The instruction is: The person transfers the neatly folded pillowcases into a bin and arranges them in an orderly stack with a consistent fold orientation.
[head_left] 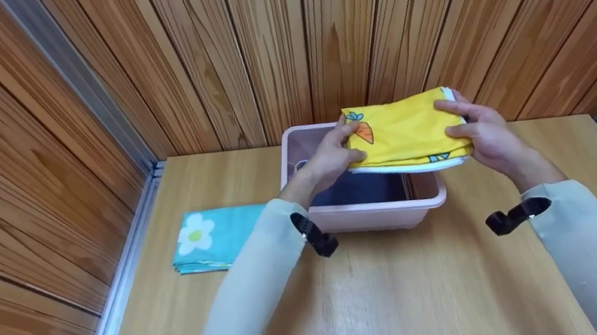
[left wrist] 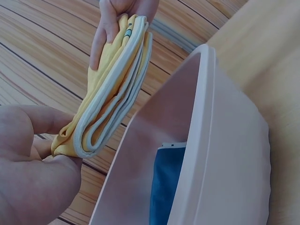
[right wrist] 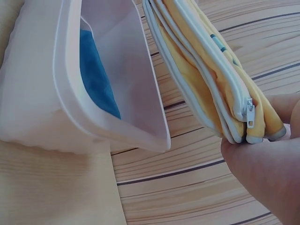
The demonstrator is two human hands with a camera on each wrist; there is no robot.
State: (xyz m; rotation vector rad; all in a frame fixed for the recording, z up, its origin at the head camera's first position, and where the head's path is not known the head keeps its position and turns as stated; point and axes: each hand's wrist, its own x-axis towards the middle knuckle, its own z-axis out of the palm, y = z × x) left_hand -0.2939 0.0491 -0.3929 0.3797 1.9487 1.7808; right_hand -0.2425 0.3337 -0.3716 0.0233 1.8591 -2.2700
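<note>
Both hands hold a folded yellow zippered cloth (head_left: 404, 128) with a carrot print and white edging, raised over a pale pink plastic bin (head_left: 378, 207). My left hand (head_left: 327, 159) pinches its left end, thumb on top. At the opposite end, my right hand (head_left: 490, 132) grips it between thumb and fingers. White-edged layers of the cloth (left wrist: 115, 98) face the left wrist camera. A small zipper pull (right wrist: 250, 115) hangs near the right fingers. Inside the bin lies a dark blue item (right wrist: 96, 77), partly hidden by the bin's wall.
A folded turquoise cloth (head_left: 219, 235) with a white flower lies on the wooden table (head_left: 357, 303) left of the bin, partly behind the left sleeve. Wood-panelled walls (head_left: 278, 43) stand behind and at both sides. A metal strip (head_left: 114, 295) runs along the table's left edge.
</note>
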